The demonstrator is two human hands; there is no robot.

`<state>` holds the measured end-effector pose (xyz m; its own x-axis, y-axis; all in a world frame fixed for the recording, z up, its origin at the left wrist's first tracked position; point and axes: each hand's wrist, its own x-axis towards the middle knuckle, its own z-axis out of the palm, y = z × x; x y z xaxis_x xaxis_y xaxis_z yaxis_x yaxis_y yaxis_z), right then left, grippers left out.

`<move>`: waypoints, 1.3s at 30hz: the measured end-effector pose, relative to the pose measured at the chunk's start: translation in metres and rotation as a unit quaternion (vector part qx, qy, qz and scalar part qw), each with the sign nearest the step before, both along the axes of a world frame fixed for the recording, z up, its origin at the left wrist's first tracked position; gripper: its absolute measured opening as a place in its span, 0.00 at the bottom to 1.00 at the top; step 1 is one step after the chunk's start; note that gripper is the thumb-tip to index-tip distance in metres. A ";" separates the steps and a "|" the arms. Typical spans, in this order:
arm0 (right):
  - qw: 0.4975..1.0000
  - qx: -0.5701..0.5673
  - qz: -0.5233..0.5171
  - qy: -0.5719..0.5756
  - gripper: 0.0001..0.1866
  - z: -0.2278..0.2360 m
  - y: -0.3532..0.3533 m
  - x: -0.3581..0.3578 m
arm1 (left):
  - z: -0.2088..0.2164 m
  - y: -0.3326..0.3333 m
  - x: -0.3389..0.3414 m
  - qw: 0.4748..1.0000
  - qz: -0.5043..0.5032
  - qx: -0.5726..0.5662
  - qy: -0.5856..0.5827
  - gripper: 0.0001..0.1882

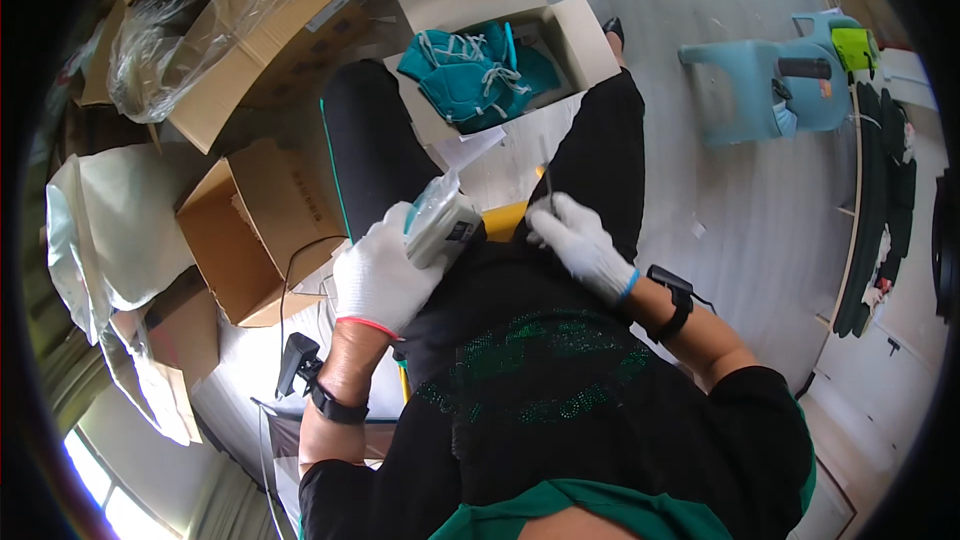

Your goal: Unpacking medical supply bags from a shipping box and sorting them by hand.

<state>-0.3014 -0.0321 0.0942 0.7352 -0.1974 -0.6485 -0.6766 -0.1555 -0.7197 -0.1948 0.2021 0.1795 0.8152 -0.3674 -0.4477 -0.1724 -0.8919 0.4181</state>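
Both hands wear white knit gloves. My left hand (385, 280) is closed around a small white box (437, 240) with a dark printed patch, held over my lap. From the far end of this box sticks a clear plastic bag (438, 195) with something teal in it. A slim dark rod-like tool (547, 175) points away from me out of my right hand (585, 248); its kind does not show clearly. Beyond my hands, between my knees, an open white carton (588, 45) contains several teal face masks (470, 70) with white straps.
Large cardboard boxes (265, 50) with clear plastic wrap stand at the far left. Nearer lies an open brown box (285, 190). A light blue stool (750, 70) with items on it is at the right, beside a shelf of dark rolled pieces (870, 210). Paper scraps dot the floor.
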 end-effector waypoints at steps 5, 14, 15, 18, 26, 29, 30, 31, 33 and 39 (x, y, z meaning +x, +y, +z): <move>0.937 -0.216 0.216 -0.166 0.16 0.030 0.000 -0.017 | 0.000 -0.006 0.001 1.000 -0.007 0.007 0.016 0.26; 0.922 -0.223 0.221 -0.227 0.15 0.041 -0.019 -0.036 | 0.000 -0.002 -0.003 1.000 -0.021 0.010 0.006 0.30; 0.921 -0.225 0.222 -0.227 0.15 0.041 -0.023 -0.041 | 0.000 -0.002 -0.003 1.000 -0.023 0.012 0.011 0.30; 0.962 -0.055 0.206 -0.169 0.14 0.042 -0.039 -0.047 | 0.002 0.000 -0.001 0.999 -0.030 0.004 0.028 0.29; 0.904 -0.149 0.397 -0.047 0.20 0.073 -0.050 -0.016 | 0.001 0.004 -0.001 0.999 -0.014 -0.018 0.048 0.27; 0.920 -0.144 0.364 -0.013 0.22 0.066 -0.046 -0.013 | 0.008 -0.001 0.001 0.998 -0.012 0.000 0.065 0.26; 0.906 -0.146 0.398 0.005 0.25 0.064 -0.046 -0.008 | 0.008 0.000 0.000 0.997 -0.014 0.003 0.071 0.27; 0.909 -0.147 0.389 0.005 0.25 0.060 -0.050 -0.007 | 0.010 0.000 0.000 0.997 -0.024 0.002 0.069 0.27; 0.907 -0.093 0.410 -0.010 0.25 0.051 -0.056 -0.004 | 0.012 0.000 -0.001 0.996 -0.034 -0.017 0.078 0.29; 0.963 0.080 0.257 0.015 0.27 0.033 -0.070 -0.003 | 0.013 0.006 -0.005 0.999 -0.010 -0.014 0.045 0.29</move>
<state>-0.3046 -0.1021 0.1269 0.6896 0.2916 -0.6629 -0.5606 -0.3646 -0.7435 -0.1994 0.2082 0.1925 0.7645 -0.3960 -0.5086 -0.1505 -0.8768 0.4566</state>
